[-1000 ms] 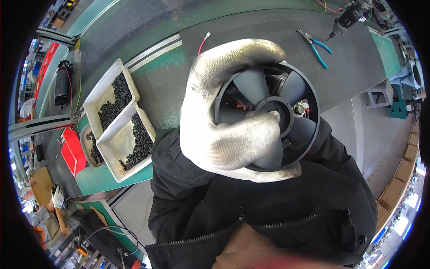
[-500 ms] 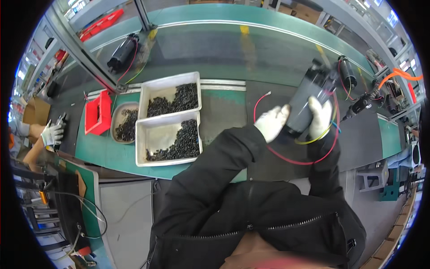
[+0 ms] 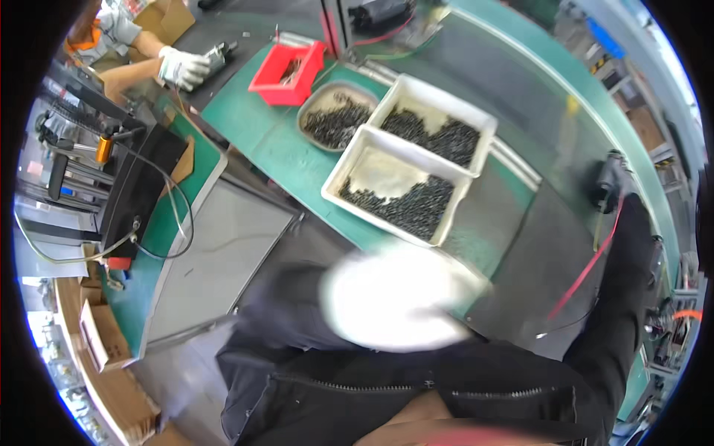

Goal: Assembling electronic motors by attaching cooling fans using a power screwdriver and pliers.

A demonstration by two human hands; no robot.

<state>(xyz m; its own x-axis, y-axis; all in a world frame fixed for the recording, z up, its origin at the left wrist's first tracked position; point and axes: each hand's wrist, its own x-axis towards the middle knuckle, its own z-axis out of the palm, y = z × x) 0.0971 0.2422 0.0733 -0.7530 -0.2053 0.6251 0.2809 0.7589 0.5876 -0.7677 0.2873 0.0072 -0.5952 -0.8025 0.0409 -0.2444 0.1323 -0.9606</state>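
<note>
In front of my chest, close to the camera, my left hand (image 3: 394, 293) in a white glove is smeared by motion. Its fingers cannot be made out, and nothing shows in them. My right sleeve (image 3: 628, 245) stretches far out to the right, its end beside a dark cylindrical motor (image 3: 610, 177) at the conveyor. The right hand itself cannot be made out there. From this motor a red wire (image 3: 595, 260) runs back over the black mat toward me. Beyond my left hand stand two white bins (image 3: 336, 172) holding small black parts (image 3: 424, 208).
A grey tray (image 3: 303, 123) of dark small parts and a red bin (image 3: 269, 88) stand left of the white bins. Another motor (image 3: 379, 13) lies at the far side by a metal post. At upper left a co-worker's gloved hand (image 3: 182, 68) holds a dark tool-like object (image 3: 217, 58).
The view has swung left. My left hand has come off the motor and back toward my chest. The right arm has stretched outward, and the motor is now farther away, at the conveyor.
</note>
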